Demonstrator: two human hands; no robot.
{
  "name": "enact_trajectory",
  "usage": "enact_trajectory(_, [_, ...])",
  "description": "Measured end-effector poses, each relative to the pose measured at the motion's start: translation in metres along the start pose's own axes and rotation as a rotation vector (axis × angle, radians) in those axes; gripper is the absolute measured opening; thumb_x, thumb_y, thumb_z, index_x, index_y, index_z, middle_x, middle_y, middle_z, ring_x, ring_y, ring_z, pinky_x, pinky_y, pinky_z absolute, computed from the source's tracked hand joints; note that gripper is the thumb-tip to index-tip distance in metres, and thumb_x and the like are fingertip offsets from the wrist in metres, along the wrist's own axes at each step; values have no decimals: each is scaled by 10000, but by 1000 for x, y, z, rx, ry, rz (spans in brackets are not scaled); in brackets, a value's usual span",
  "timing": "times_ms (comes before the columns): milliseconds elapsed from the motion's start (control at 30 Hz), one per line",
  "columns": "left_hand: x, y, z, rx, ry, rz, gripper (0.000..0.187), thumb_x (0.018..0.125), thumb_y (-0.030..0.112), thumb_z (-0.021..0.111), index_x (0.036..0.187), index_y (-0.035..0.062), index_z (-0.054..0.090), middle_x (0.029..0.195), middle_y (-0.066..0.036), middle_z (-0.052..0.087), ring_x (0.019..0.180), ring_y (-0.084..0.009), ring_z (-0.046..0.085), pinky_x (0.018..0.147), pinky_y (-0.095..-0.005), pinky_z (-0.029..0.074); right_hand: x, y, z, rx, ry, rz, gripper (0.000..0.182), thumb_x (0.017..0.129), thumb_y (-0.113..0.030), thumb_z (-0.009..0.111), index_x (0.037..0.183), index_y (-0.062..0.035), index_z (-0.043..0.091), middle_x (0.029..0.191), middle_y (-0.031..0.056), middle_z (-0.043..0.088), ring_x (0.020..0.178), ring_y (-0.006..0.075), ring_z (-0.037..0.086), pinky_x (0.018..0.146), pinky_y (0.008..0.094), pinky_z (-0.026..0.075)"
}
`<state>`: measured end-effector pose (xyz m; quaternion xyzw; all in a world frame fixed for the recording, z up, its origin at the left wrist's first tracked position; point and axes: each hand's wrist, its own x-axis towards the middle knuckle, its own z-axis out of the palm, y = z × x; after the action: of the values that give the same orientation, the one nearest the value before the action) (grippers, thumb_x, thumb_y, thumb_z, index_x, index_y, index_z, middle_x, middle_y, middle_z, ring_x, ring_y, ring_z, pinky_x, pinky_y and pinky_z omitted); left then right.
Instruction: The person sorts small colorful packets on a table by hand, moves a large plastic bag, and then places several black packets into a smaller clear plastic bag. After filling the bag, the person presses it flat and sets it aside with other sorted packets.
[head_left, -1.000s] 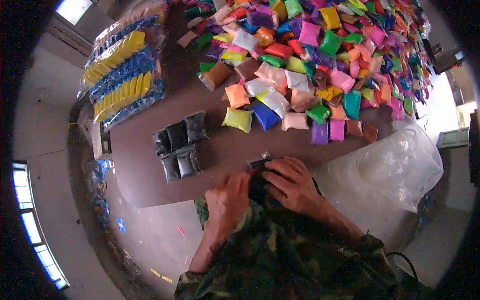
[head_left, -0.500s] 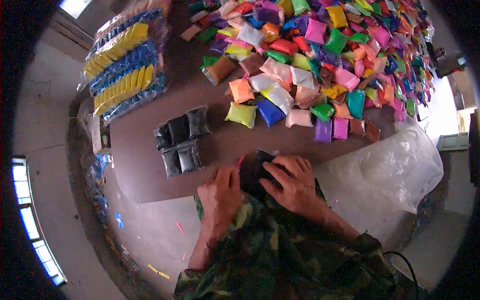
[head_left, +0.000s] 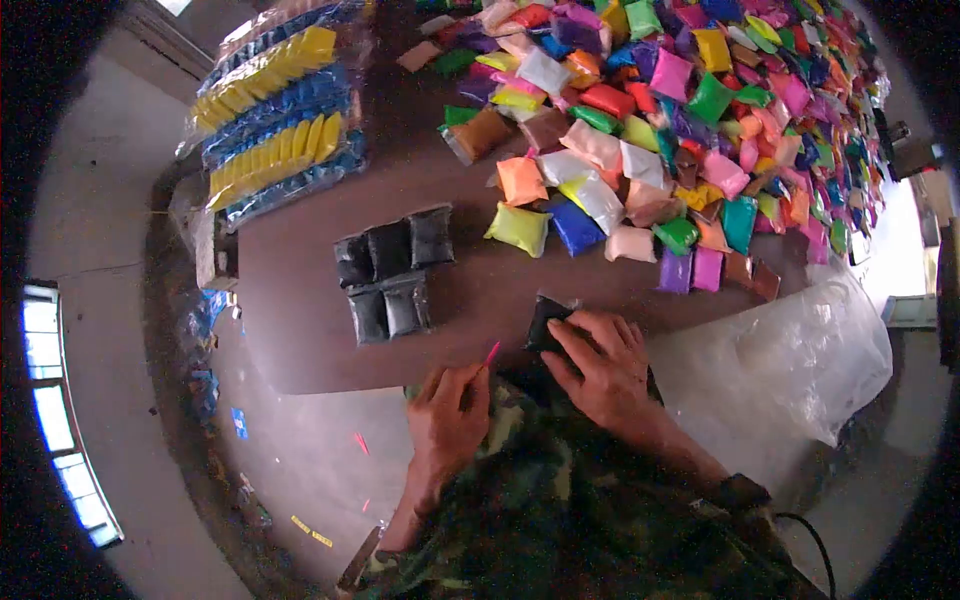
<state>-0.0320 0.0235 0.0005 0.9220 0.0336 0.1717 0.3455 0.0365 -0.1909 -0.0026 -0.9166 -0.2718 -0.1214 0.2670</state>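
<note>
My left hand point(head_left: 450, 410) is closed at the table's front edge, with a thin pink-red stick point(head_left: 491, 354) poking up from between thumb and fingers. Just to its right, my right hand point(head_left: 608, 375) grips the right side of a small black packet point(head_left: 543, 322). The fingers cover part of that packet, which is close to the table edge. Several more black packets point(head_left: 391, 250) lie in two rows on the table, left of my hands.
A big heap of small coloured packets point(head_left: 610, 100) covers the table's point(head_left: 290, 340) back right. Clear bags of yellow and blue packets point(head_left: 275, 130) lie at back left. A clear plastic bag point(head_left: 790, 350) hangs at the right edge. Red scraps point(head_left: 361, 443) lie on the floor.
My left hand has dropped slightly away from the black packet, and the pink-red stick shows more. More of the packet under my right hand is visible. The whole view has shifted a little.
</note>
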Motion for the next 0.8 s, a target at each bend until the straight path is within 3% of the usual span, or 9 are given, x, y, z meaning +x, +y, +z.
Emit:
enact_trajectory(67, [-8, -7, -7, 13, 44, -15, 122, 862, 22, 757, 959, 77, 708, 777, -119, 657, 649, -339, 657, 553, -419, 510, 10, -4, 4, 34, 41, -42, 397, 786, -203, 842, 1156, -111, 729, 1123, 31, 626, 980, 259, 634, 838, 425, 499])
enact_trajectory(267, [-33, -27, -39, 146, 148, -119, 84, 875, 24, 753, 942, 49, 709, 732, -101, 626, 595, -245, 624, 532, -353, 476, 47, -28, 35, 104, 4, -213, 350, 817, -217, 813, 1147, -133, 730, 1147, 5, 637, 965, 241, 643, 820, 406, 507])
enact_trajectory(433, [-34, -47, -56, 182, 332, -117, 56, 903, 42, 750, 935, 36, 704, 733, -82, 626, 584, -210, 598, 526, -325, 456, 74, -36, 56, 141, 5, -219, 325, 826, -201, 801, 1138, -139, 732, 1153, 9, 643, 967, 246, 647, 810, 410, 519])
enact_trajectory(700, [-25, -69, -75, 212, 399, -204, 71, 925, 53, 741, 941, 12, 684, 746, -79, 613, 599, -163, 564, 520, -311, 435, 81, -34, 58, 119, 19, -271, 319, 839, -200, 791, 1146, -141, 730, 1164, 14, 648, 976, 238, 653, 835, 399, 527])
enact_trajectory(800, [-16, -85, -77, 254, 463, -149, 78, 944, 84, 729, 949, 19, 686, 738, -77, 597, 595, -157, 546, 537, -307, 440, 78, -32, 59, 124, 10, -256, 319, 850, -208, 783, 1155, -135, 725, 1181, 19, 645, 972, 230, 658, 840, 398, 530])
